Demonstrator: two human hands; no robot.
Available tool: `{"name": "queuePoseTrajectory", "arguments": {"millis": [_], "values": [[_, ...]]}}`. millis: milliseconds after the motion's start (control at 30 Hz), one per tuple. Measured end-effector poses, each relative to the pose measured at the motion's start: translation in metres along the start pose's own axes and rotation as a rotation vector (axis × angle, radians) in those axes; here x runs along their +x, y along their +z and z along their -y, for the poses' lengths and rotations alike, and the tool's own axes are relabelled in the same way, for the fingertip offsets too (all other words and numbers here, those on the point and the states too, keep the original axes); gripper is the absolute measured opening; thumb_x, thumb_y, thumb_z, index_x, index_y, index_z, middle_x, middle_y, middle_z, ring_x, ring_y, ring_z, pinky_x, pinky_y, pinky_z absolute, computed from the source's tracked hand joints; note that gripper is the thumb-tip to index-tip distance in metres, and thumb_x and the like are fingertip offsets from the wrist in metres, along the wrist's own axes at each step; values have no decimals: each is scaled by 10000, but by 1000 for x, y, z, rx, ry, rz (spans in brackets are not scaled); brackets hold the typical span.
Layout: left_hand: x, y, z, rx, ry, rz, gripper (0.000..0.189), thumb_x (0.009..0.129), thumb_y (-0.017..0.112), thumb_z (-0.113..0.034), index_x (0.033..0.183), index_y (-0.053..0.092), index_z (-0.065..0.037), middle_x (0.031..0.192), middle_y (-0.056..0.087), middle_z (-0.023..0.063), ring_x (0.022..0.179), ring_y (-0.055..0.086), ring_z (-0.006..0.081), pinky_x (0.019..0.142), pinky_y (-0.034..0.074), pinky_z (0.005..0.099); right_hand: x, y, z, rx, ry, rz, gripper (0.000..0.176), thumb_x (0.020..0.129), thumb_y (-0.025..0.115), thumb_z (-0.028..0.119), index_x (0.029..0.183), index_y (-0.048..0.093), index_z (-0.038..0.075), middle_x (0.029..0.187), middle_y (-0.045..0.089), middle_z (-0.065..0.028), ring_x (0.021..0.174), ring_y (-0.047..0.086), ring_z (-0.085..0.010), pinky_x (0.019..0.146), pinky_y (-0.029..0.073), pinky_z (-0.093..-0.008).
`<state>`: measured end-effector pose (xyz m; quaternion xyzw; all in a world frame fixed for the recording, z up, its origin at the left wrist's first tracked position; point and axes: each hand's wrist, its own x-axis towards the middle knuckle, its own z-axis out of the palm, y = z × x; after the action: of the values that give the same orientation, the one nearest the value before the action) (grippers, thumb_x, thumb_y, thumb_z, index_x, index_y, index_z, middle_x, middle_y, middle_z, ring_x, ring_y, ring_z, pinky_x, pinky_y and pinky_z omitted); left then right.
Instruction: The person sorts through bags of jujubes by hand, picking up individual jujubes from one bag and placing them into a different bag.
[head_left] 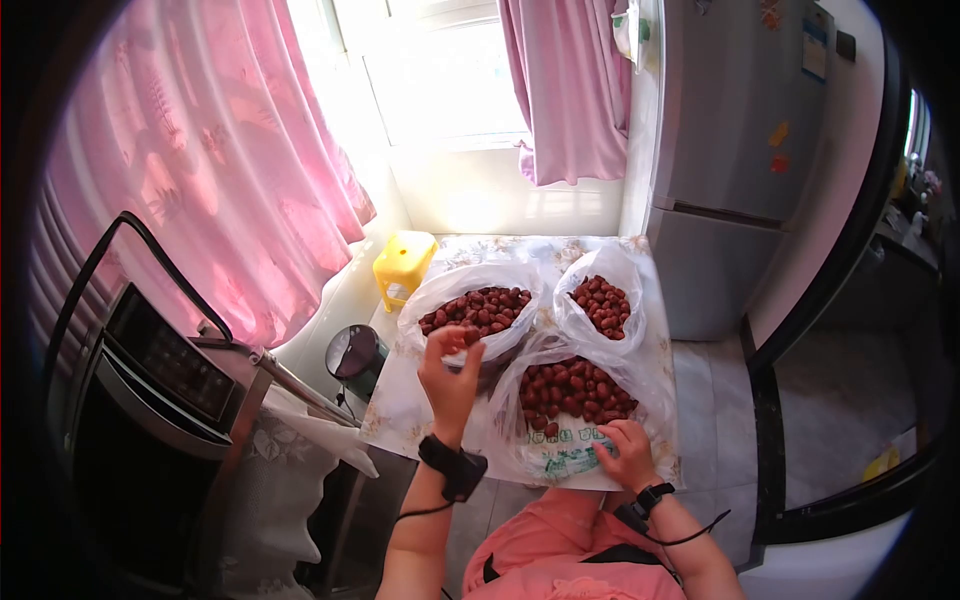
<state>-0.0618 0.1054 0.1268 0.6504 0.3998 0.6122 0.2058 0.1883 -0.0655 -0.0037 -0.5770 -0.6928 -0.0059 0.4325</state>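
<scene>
Three open plastic bags of dark red dates stand on a patterned tablecloth: a back left bag (530,283), a smaller back right bag (570,322) and a front bag (650,385). My left hand (448,375) is raised over the near edge of the back left bag, its thumb and fingers pinched around a red date (472,335). Against the near right rim of the front bag rests my right hand (627,452), fingers curled by the green print; whether they grip anything is hidden. Dates (570,388) fill the front bag's far part.
A yellow stool (404,262) and a dark bin (357,358) are left of the table (395,395). A black appliance (150,400) stands at far left. The grey refrigerator (730,150) is at the back right, with pink curtains (200,150) by the window.
</scene>
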Motion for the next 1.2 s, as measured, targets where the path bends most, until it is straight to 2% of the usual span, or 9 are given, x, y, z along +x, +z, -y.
{"name": "queuePoseTrajectory", "arguments": {"millis": [133,300,433,567,633,833,933,1000,1200], "values": [[17,10,16,178,145,-123,407,844,744,-52,1214,578,-15,1202,586,122,1096,559,254,920,452,347,-2,-3,-2,-8,-3,-63,258,812,757,139,1042,669,63,1015,634,-107,928,618,-318,822,503,-425],[-68,6,26,88,95,21,362,812,740,-5,1142,595,-27,1070,611,101,921,612,230,758,495,313,-24,-40,-14,-22,253,-434,183,831,691,50,1008,645,39,1023,617,-135,967,608,-310,873,494,-384],[-129,0,58,8,-216,-93,253,849,707,-24,1082,609,-35,966,585,63,770,577,154,647,471,282,-52,-78,-53,-76,435,-601,142,830,651,18,963,604,25,1024,585,-117,917,586,-270,817,479,-358],[-146,2,78,17,-385,-114,207,869,687,-48,1060,608,-40,897,551,39,676,518,110,610,447,270,-96,-85,-110,-86,614,-482,129,822,647,27,946,615,22,990,589,-106,839,599,-238,756,489,-339],[-141,4,71,27,-350,-119,204,871,684,-49,1060,610,-44,881,542,32,651,501,104,603,439,268,-123,-74,-137,-40,813,-191,121,819,685,75,928,679,23,939,621,-109,834,630,-241,749,513,-343],[-152,6,91,207,-278,-49,204,863,676,-68,1059,626,-43,910,593,75,674,561,193,653,475,335,-142,-52,-192,5,906,43,249,804,739,216,989,745,49,985,688,-139,889,678,-273,828,542,-359],[-155,9,94,218,-321,-37,192,866,677,-81,1050,634,-50,883,611,73,704,593,210,681,484,356,-143,-65,-228,-124,821,362,334,795,762,325,989,755,53,1031,712,-144,935,679,-277,862,532,-358],[-156,10,96,253,-302,-44,185,868,676,-81,1046,633,-53,865,609,65,706,596,206,679,483,354,-138,-76,-249,61,1033,695,387,802,772,391,1018,759,69,1072,720,-157,1010,668,-292,896,525,-367],[-149,14,80,339,-325,-24,142,883,673,-95,1006,623,-47,848,610,79,691,605,213,667,489,351,-139,-70,-311,125,1091,1056,524,842,760,447,1157,697,33,1125,708,-99,1044,641,-214,932,495,-335]]}}
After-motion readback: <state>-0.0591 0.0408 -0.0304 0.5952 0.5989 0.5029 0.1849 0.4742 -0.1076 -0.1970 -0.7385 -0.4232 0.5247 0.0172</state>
